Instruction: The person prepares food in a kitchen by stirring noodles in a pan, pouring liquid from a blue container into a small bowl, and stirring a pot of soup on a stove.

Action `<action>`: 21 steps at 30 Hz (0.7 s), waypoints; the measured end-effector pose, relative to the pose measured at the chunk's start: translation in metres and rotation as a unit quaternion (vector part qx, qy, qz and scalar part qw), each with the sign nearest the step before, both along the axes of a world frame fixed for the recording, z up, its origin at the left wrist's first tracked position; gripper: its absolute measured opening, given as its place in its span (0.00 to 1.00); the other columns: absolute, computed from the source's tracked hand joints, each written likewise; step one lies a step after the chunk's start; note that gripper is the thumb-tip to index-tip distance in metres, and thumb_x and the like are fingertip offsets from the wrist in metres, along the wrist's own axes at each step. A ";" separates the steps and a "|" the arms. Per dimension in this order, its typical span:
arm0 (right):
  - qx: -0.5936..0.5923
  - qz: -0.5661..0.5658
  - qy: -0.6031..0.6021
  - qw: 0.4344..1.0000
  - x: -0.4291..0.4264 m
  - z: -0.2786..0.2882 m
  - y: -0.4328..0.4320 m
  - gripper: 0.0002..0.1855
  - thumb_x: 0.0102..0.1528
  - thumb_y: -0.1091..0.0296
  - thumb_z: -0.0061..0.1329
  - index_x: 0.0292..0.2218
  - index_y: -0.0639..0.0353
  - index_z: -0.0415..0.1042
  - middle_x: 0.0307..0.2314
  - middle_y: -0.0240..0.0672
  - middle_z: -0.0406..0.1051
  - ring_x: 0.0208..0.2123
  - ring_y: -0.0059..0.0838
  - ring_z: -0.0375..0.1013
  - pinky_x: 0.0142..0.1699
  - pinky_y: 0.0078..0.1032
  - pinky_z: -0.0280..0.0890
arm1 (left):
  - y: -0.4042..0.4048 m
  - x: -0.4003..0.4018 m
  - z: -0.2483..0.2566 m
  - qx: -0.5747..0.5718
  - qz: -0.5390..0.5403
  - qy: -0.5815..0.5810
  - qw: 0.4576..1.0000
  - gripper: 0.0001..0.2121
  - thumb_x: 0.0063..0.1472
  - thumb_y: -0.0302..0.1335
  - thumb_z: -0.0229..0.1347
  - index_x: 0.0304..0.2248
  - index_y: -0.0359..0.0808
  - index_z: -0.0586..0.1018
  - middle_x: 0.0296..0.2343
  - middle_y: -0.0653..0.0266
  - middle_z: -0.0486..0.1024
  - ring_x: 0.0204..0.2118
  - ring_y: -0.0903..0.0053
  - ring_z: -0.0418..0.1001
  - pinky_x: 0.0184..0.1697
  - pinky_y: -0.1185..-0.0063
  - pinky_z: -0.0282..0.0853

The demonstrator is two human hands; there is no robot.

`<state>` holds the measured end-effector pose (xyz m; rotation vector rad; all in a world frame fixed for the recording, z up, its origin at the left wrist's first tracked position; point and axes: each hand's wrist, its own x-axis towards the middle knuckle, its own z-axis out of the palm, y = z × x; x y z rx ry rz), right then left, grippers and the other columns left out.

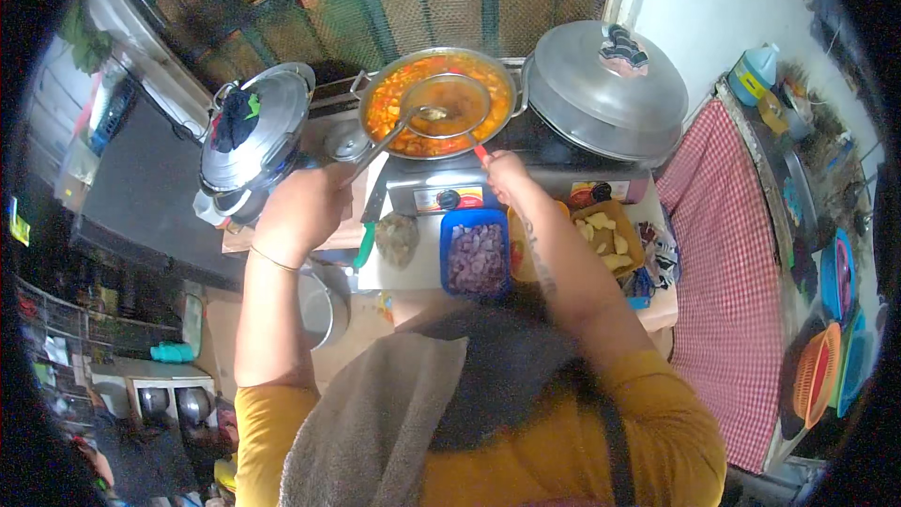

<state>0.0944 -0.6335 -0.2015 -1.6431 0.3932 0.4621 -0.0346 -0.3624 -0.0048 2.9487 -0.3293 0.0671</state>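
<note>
My left hand (303,208) is closed around the handle of a metal ladle (383,144), whose bowl rests inside a round wire-mesh strainer (457,95). The strainer's red handle is in my right hand (505,174). Both utensils are over a wide metal pan (360,109) of orange-red stew with chunks, on a two-burner gas stove (517,179). Below the stove sit a blue container of chopped purple onions (477,257), a yellow container (522,246) partly behind my right forearm, and a basket of pale pieces (605,236).
A large lidded metal pot (605,98) covers the right burner. Another lidded pot (260,130) stands at the left. A green-handled knife (369,225) lies beside a plastic bag (397,239). Red checked cloth (725,282) hangs at the right; a tall metal pot (324,310) is lower left.
</note>
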 end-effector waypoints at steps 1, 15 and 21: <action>-0.002 0.003 -0.001 1.000 -0.001 0.002 0.001 0.12 0.61 0.54 0.37 0.32 0.50 0.65 0.14 0.25 0.57 0.12 0.19 0.52 0.15 0.21 0.44 | 0.004 0.000 -0.003 0.028 -0.017 -0.019 0.999 0.11 0.52 0.28 0.52 0.36 0.38 0.79 0.28 0.48 0.76 0.32 0.54 0.74 0.37 0.63 0.69; 0.055 -0.027 -0.108 0.992 -0.007 -0.013 0.003 0.11 0.62 0.59 0.39 0.32 0.52 0.68 0.13 0.25 0.58 0.10 0.17 0.50 0.13 0.20 0.44 | 0.003 -0.002 -0.098 -0.357 0.115 -0.047 0.926 0.15 0.57 0.24 0.54 0.45 0.33 0.74 0.31 0.53 0.77 0.31 0.70 0.75 0.37 0.77 0.69; 0.098 -0.050 -0.149 0.983 -0.016 0.001 0.012 0.11 0.62 0.63 0.39 0.33 0.57 0.69 0.13 0.24 0.58 0.11 0.16 0.53 0.15 0.21 0.47 | 0.020 -0.012 -0.134 -0.575 0.118 -0.045 0.808 0.16 0.61 0.25 0.53 0.48 0.33 0.70 0.21 0.70 0.69 0.17 0.88 0.61 0.18 0.85 0.56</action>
